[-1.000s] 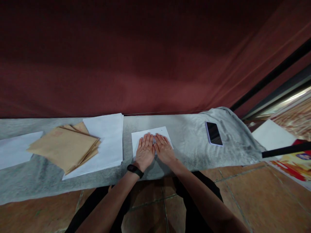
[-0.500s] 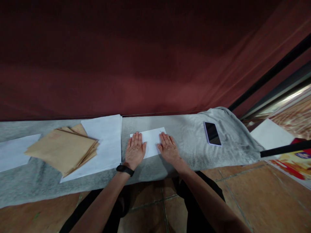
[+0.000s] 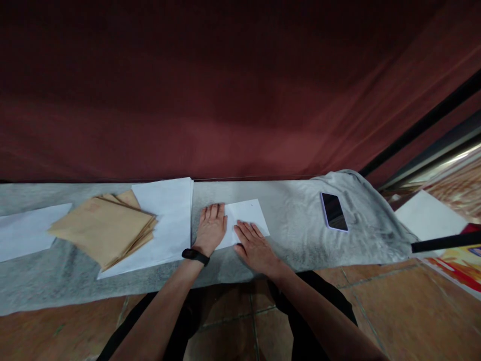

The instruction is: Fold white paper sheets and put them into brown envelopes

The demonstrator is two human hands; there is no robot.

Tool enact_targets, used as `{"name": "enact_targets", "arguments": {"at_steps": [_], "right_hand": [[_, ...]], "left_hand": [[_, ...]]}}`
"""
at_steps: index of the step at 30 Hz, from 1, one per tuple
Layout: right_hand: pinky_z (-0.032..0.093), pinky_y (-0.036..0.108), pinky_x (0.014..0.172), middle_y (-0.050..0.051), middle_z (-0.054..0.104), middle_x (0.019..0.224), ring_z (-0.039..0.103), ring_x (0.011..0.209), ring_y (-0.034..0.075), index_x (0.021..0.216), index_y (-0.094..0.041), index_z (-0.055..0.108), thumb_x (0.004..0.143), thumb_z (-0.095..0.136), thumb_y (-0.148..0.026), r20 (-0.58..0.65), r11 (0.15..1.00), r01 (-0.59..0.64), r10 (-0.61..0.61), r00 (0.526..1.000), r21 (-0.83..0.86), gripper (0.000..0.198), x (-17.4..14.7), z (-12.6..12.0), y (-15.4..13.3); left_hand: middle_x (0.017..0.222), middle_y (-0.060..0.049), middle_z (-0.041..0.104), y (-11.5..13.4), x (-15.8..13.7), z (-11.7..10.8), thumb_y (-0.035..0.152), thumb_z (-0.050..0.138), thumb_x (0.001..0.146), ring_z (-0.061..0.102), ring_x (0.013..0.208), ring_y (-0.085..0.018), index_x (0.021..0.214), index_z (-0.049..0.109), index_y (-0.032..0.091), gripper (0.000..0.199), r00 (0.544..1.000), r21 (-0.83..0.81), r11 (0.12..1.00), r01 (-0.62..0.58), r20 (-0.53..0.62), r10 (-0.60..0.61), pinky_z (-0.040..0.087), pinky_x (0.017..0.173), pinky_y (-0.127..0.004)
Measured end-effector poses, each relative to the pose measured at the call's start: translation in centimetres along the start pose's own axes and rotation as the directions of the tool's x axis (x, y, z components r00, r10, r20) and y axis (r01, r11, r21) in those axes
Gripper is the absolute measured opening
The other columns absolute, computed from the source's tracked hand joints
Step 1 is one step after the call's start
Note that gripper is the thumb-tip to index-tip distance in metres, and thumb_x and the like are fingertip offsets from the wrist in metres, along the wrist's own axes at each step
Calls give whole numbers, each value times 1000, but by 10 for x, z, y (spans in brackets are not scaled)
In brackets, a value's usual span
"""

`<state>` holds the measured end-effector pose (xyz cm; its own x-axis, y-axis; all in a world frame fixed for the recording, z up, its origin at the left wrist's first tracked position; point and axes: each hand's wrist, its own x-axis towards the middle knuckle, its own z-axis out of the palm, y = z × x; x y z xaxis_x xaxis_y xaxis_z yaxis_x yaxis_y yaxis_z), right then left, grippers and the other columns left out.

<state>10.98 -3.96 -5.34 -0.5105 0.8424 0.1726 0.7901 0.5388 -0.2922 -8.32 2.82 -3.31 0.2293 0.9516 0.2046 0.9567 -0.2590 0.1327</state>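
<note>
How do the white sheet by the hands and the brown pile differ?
The brown pile shows several fanned layers; the white sheet looks thin and flat. The sheet is white, the pile tan. The left hand and right hand rest on the sheet; neither touches the pile. Both look like paper.

On the flat, rectangular white paper sheet [image 3: 248, 210], the bare left hand [image 3: 211, 229] has gone from the middle, a second ago, to the sheet's left edge; the bare right hand [image 3: 256, 250], at the sheet's right edge half a second ago, has drawn back, its fingers over the near edge
</note>
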Motion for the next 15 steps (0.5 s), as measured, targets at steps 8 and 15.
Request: {"name": "enact_targets", "arguments": {"at_steps": [8, 15], "right_hand": [[25, 51, 128, 16, 38, 163, 33, 153, 26, 156, -12, 38, 102, 53, -40, 21, 998, 47, -47, 999, 44, 63, 0, -5, 4], [20, 49, 129, 16, 36, 164, 31, 153, 25, 158, -13, 34, 95, 63, -45, 89, 983, 148, -158, 983, 107, 76, -3, -18, 7]], "left_hand": [[118, -18, 67, -4, 15, -17, 37, 52, 93, 60, 114, -36, 119, 66, 16, 37, 992, -38, 993, 114, 56, -111, 45, 98, -48], [67, -1, 62, -34, 15, -22, 31, 60, 77, 59, 68, -20, 72, 61, 21, 11, 917, -532, 755, 383, 316, -243, 43, 64, -30]]}}
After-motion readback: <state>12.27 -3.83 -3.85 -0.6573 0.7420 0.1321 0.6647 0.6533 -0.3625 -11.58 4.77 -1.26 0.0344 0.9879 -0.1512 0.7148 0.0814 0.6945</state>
